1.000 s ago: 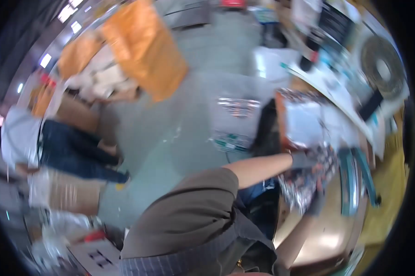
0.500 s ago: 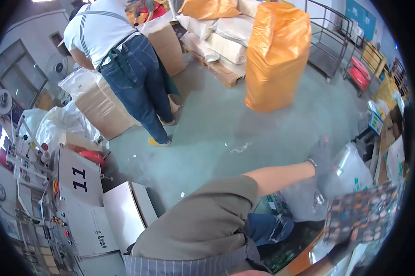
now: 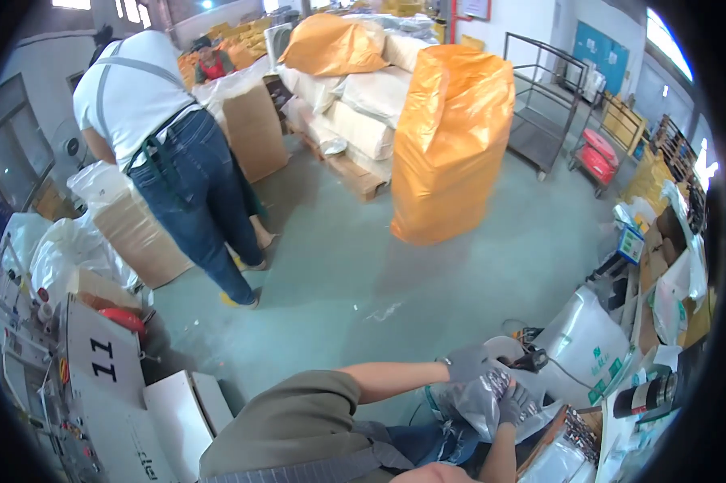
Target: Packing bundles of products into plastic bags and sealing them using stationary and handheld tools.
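Observation:
Both my hands wear grey gloves and are close together over a clear plastic bag (image 3: 469, 406) at the lower right. My left hand (image 3: 469, 364) is at the bag's upper edge, its fingers closed on the plastic and partly blurred. Just beside it, my right hand (image 3: 511, 402) grips a flat packet with a dark spotted pattern (image 3: 498, 380), which lies at the bag and partly behind the film. Whether the packet is inside the bag is hard to see. Next to my right forearm, more spotted packets (image 3: 579, 435) stand in a cardboard box (image 3: 544, 444).
A filled white plastic sack (image 3: 584, 342) and a dark cable lie beyond my hands. At the right stands a cluttered bench with a black cylinder (image 3: 645, 396). A tall orange sack (image 3: 451, 145) is ahead; a co-worker (image 3: 194, 161) bends over cartons at left, near a grey machine (image 3: 97, 386).
My right hand has brought the spotted packet leftward from the far right to the bag. My left hand has come down and left to the bag. The whole view has shifted.

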Tool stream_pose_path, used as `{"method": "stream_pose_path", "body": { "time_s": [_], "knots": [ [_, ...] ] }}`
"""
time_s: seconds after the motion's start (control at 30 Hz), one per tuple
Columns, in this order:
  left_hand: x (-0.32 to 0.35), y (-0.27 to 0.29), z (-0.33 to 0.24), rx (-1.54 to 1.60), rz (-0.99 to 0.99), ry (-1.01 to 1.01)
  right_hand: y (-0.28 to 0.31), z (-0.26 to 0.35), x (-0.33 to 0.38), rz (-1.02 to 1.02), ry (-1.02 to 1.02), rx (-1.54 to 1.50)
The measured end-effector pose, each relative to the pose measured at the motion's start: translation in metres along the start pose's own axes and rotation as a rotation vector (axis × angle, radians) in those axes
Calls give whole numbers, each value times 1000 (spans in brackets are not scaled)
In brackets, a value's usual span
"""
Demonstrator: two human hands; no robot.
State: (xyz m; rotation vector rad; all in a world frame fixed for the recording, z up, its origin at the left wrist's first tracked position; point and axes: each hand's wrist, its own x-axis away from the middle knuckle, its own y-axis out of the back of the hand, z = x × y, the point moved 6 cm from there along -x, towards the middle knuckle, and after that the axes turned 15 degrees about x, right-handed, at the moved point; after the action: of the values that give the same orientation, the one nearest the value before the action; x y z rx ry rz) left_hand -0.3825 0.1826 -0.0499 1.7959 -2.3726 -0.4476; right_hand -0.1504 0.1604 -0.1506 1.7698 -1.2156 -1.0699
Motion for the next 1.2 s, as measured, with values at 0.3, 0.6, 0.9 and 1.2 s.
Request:
{"method": "stream_pose_path", "body": {
  "time_s": [0.3, 0.6, 0.9, 1.2],
  "knots": [
    [-69, 137, -61, -159, -242, -150, 128, -24, -5, 453, 97, -1234],
    [-98, 414, -239, -326, -832, -250, 216, -23, 36, 434, 328, -872],
    [-68, 431, -235, -284, -771, -208, 219, -42, 47, -68, 311, -570],
    [-32, 433, -229, -194, -723, -68, 216, -64, 59, 106, 197, -444]
  ]
}}
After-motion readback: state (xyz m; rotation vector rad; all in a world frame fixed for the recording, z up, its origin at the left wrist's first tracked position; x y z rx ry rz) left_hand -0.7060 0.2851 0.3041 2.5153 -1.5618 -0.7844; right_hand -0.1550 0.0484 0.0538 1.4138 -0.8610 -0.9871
